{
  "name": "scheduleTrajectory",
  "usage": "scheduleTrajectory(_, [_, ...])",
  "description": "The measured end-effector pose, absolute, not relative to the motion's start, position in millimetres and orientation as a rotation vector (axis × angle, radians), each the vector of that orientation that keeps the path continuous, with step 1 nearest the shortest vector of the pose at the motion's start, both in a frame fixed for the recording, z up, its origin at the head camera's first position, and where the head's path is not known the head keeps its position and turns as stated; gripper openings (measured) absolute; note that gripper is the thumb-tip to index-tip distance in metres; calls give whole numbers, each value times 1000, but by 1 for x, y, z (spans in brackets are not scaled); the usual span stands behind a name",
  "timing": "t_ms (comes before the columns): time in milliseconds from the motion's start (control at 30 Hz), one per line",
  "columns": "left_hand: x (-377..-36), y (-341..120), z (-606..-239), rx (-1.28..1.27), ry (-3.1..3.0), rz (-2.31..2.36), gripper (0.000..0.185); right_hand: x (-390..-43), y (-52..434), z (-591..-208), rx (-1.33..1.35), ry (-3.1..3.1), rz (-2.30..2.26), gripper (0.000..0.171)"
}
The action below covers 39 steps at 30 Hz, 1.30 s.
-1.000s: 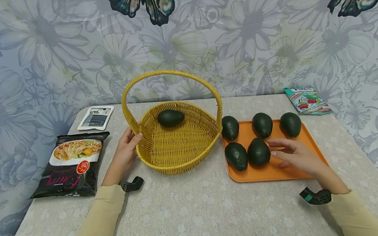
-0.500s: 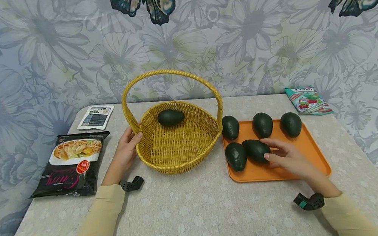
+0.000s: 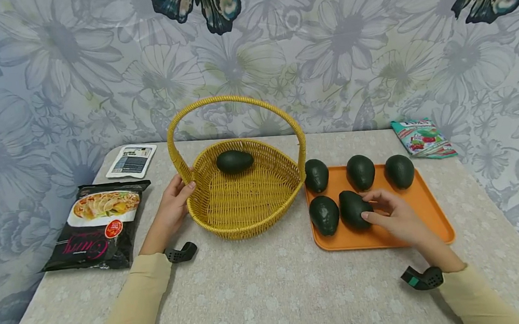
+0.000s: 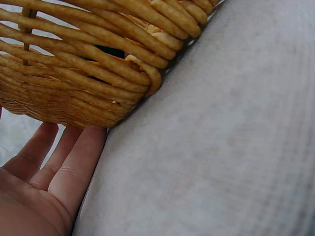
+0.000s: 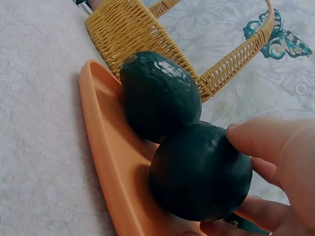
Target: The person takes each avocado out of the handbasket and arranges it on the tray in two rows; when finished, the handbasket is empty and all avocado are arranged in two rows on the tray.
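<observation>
The right hand (image 3: 393, 215) has its fingers and thumb curled round one avocado (image 3: 354, 208) on the orange tray (image 3: 425, 203), grasping it while it sits on the tray floor, in the near row just right of a second avocado (image 3: 324, 214); in the right wrist view the two fruits (image 5: 199, 172) (image 5: 160, 96) touch, close to the tray's near left rim (image 5: 101, 142). Three more avocados (image 3: 316, 175) (image 3: 360, 171) (image 3: 399, 171) line the far edge of the tray, the leftmost one tight against the wicker basket (image 3: 246, 220), whose right wall meets the tray's left rim. The right half of the tray is bare orange.

The left hand (image 3: 173, 205) rests against the basket's left wall below the handle (image 3: 231, 101), fingers straight along the weave (image 4: 74, 167), holding nothing. One avocado (image 3: 234, 161) lies at the far side inside the basket, with open woven floor nearer.

Left of the basket a black food packet (image 3: 99, 227) lies near the table (image 3: 272, 291) edge, with a white packet (image 3: 131, 161) beyond it. A green sachet (image 3: 422, 139) lies beyond the tray's far right corner. The table in front of basket and tray is open cloth.
</observation>
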<state>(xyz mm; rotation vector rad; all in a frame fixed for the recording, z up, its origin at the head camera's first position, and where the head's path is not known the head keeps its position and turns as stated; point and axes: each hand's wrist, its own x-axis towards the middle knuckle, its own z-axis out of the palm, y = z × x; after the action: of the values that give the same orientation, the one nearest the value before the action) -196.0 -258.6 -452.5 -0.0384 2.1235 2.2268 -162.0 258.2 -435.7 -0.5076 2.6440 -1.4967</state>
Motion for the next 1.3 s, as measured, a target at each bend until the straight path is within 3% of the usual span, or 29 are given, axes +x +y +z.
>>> scheduleTrajectory(400, [-197, -259, -453, -54, 2137, 2218, 61, -158, 256, -432, -690, 2616, -1459, 37])
scheduleTrajectory(667, [-196, -259, -452, -62, 2136, 2211, 60, -157, 257, -428, -545, 2634, -1401, 35])
scheduleTrajectory(1300, [-194, -258, -449, -68, 2141, 2205, 59, -162, 290, -411, -399, 2556, -1251, 47])
